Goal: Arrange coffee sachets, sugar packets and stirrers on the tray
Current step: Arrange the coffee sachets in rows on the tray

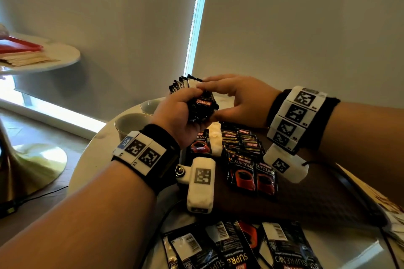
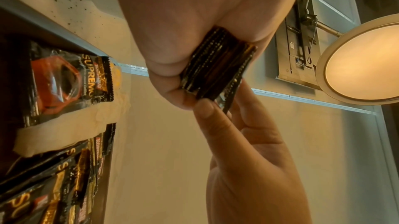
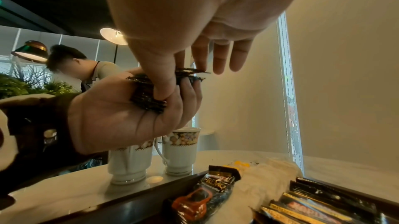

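My left hand (image 1: 185,105) grips a thick stack of black coffee sachets (image 1: 202,107) above the far end of the dark brown tray (image 1: 306,199). My right hand (image 1: 218,102) meets it from the right. Its thumb and forefinger pinch the outermost sachet (image 2: 228,98) of the stack, while its other fingers (image 3: 237,57) stay straight. Several sachets (image 1: 251,172) lie in overlapping rows on the tray, with white sugar packets (image 1: 215,135) beside them. One sachet (image 3: 205,197) lies by the sugar at the tray's left rim.
Two white cups (image 3: 127,162) (image 3: 181,151) stand on the round table just left of the tray. More sachets (image 1: 240,247) lie on the table in front of it. Pale wooden sticks (image 1: 28,59) rest on a second table at far left. A person (image 3: 71,63) stands beyond.
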